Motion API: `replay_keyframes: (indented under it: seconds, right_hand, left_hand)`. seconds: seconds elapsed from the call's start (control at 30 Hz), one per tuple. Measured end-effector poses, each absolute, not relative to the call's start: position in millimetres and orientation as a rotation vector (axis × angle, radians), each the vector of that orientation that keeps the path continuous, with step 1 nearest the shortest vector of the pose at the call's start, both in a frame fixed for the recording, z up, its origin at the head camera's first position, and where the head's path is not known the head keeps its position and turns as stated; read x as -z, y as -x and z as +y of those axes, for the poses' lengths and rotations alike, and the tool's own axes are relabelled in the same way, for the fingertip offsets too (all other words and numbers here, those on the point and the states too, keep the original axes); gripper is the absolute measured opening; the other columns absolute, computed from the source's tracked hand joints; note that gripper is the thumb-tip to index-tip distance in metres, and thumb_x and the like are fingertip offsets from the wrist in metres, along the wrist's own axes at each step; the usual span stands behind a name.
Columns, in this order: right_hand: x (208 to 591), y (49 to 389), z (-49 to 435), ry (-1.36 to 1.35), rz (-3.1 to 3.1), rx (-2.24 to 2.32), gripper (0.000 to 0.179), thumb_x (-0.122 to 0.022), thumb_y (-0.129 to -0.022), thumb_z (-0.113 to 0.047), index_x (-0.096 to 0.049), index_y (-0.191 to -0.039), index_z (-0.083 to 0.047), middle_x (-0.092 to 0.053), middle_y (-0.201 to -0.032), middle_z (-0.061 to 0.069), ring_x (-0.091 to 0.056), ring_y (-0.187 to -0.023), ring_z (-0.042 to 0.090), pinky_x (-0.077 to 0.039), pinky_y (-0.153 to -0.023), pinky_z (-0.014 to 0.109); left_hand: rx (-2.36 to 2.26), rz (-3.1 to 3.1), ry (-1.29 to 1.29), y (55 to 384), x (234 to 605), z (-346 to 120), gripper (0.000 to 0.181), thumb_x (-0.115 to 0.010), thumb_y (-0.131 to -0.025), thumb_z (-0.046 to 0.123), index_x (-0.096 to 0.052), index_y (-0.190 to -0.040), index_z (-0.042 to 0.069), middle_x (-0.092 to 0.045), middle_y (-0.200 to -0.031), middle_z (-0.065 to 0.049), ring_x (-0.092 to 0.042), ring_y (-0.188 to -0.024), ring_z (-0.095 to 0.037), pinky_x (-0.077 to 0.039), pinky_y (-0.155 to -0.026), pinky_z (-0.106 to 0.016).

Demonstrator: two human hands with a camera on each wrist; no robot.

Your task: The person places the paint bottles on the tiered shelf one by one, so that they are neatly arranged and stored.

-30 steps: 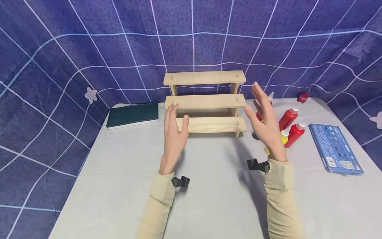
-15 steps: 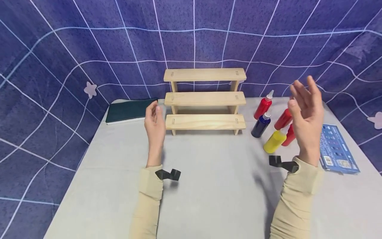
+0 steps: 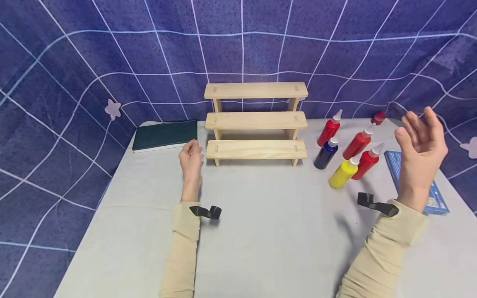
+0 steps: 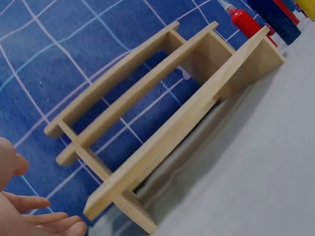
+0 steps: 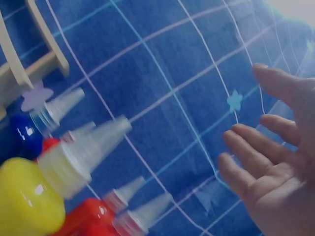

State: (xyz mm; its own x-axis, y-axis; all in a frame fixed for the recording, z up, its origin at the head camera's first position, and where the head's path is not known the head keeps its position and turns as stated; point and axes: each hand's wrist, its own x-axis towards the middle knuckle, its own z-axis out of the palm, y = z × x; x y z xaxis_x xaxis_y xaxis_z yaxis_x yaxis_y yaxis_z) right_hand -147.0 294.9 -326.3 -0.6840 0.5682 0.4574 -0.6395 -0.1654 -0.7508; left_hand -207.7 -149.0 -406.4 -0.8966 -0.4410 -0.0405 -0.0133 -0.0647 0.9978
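A three-step wooden shelf (image 3: 256,121) stands at the back middle of the table. Just left of its lowest step is my left hand (image 3: 191,163), holding nothing; the left wrist view shows its fingers (image 4: 49,221) loosely bent beside the shelf's end. My right hand (image 3: 421,157) is raised over the blue box (image 3: 439,198), palm inward, fingers relaxed and nothing in them. Between shelf and right hand stand squeeze bottles with pointed white nozzles: a dark blue bottle (image 3: 325,155), a yellow bottle (image 3: 342,174) and several red ones, such as the front red bottle (image 3: 367,164).
A dark green book (image 3: 164,135) lies at the back left of the white-covered table (image 3: 268,231). Behind everything hangs a blue gridded cloth (image 3: 261,49). A small red round object (image 3: 378,118) sits at the back right edge.
My right hand has moved right, from beside the shelf past the bottles to above the blue box. My left hand has drawn left and slightly down, off the shelf's front; its fingers are more bent.
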Motion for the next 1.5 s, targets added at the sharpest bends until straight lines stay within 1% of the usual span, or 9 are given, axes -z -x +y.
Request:
replay_keyframes:
  seconds: [0.13, 0.3, 0.47, 0.6, 0.83, 1.0, 1.1, 1.3, 1.5]
  right_hand:
    - [330, 144, 306, -0.021, -1.343, -1.945, 0.051, -0.072, -0.078, 0.015, -0.062, -0.126, 0.001, -0.066, -0.117, 0.017, -0.061, -0.113, 0.024, -0.052, -0.096, 0.019]
    - [337, 144, 314, 0.015, -1.394, -2.021, 0.047, -0.068, -0.08, 0.018, -0.064, -0.124, 0.003, -0.069, -0.112, 0.014, -0.063, -0.109, 0.021, -0.055, -0.086, 0.016]
    - [349, 149, 320, 0.036, -1.529, -2.098, 0.047, -0.066, -0.081, 0.018, -0.063, -0.125, 0.001, -0.071, -0.108, 0.007, -0.064, -0.104, 0.015, -0.055, -0.084, 0.013]
    - [360, 153, 326, 0.044, -1.661, -2.095, 0.05, -0.068, -0.082, 0.016, -0.063, -0.127, -0.004, -0.071, -0.108, 0.001, -0.064, -0.102, 0.009, -0.054, -0.083, 0.01]
    - [380, 154, 340, 0.013, -1.807, -2.152, 0.056, -0.067, -0.082, 0.016, -0.06, -0.132, -0.008, -0.072, -0.106, -0.005, -0.065, -0.099, 0.007, -0.053, -0.084, 0.008]
    - [401, 155, 352, -0.046, -1.916, -2.226, 0.051, -0.063, -0.083, 0.019, -0.066, -0.122, -0.014, -0.073, -0.101, -0.006, -0.068, -0.092, 0.004, -0.054, -0.081, 0.009]
    - [413, 158, 355, -0.105, -1.96, -2.272, 0.047, -0.061, -0.083, 0.021, -0.068, -0.115, -0.012, -0.074, -0.099, -0.005, -0.069, -0.089, 0.005, -0.056, -0.081, 0.012]
    - [428, 163, 358, -0.061, -2.091, -2.216, 0.036, -0.067, -0.084, 0.013, -0.071, -0.106, -0.015, -0.073, -0.089, -0.007, -0.066, -0.076, 0.005, -0.056, -0.07, 0.01]
    - [432, 164, 355, 0.03, -2.082, -2.188, 0.033, -0.07, -0.084, 0.008, -0.072, -0.104, -0.018, -0.073, -0.09, -0.009, -0.065, -0.079, 0.004, -0.054, -0.071, 0.009]
  left_hand:
    - [2.138, -1.91, -0.529, 211, 413, -148, 0.043, -0.048, -0.102, 0.016, -0.047, -0.139, -0.006, -0.054, -0.132, -0.027, -0.058, -0.116, -0.03, -0.051, -0.102, -0.042]
    - [2.145, -1.968, -0.566, 212, 419, -146, 0.042, -0.053, -0.1, 0.013, -0.05, -0.138, -0.004, -0.059, -0.125, -0.022, -0.062, -0.097, -0.017, -0.058, -0.091, -0.033]
    - [2.16, -1.943, -0.562, 211, 427, -148, 0.037, -0.057, -0.095, 0.001, -0.057, -0.131, -0.004, -0.061, -0.122, -0.022, -0.066, -0.091, -0.013, -0.06, -0.082, -0.024]
    - [2.163, -1.914, -0.552, 211, 431, -150, 0.035, -0.058, -0.092, -0.005, -0.06, -0.127, -0.005, -0.062, -0.118, -0.022, -0.067, -0.094, -0.017, -0.059, -0.08, -0.02]
    - [2.219, -1.876, -0.544, 214, 434, -148, 0.036, -0.058, -0.093, -0.006, -0.058, -0.129, -0.006, -0.059, -0.119, -0.024, -0.064, -0.11, -0.029, -0.058, -0.084, -0.021]
    - [2.246, -1.855, -0.543, 215, 434, -143, 0.037, -0.058, -0.092, -0.007, -0.058, -0.129, -0.007, -0.059, -0.117, -0.023, -0.063, -0.111, -0.031, -0.058, -0.083, -0.021]
    - [2.246, -1.859, -0.554, 215, 434, -143, 0.037, -0.058, -0.092, -0.007, -0.058, -0.129, -0.007, -0.059, -0.118, -0.023, -0.063, -0.112, -0.032, -0.058, -0.083, -0.021]
    - [2.246, -1.857, -0.548, 216, 435, -144, 0.037, -0.057, -0.092, -0.008, -0.057, -0.13, -0.007, -0.057, -0.119, -0.024, -0.062, -0.114, -0.033, -0.058, -0.084, -0.021]
    - [2.237, -1.864, -0.559, 217, 436, -143, 0.037, -0.058, -0.092, -0.007, -0.058, -0.129, -0.006, -0.058, -0.119, -0.023, -0.062, -0.113, -0.031, -0.058, -0.085, -0.021]
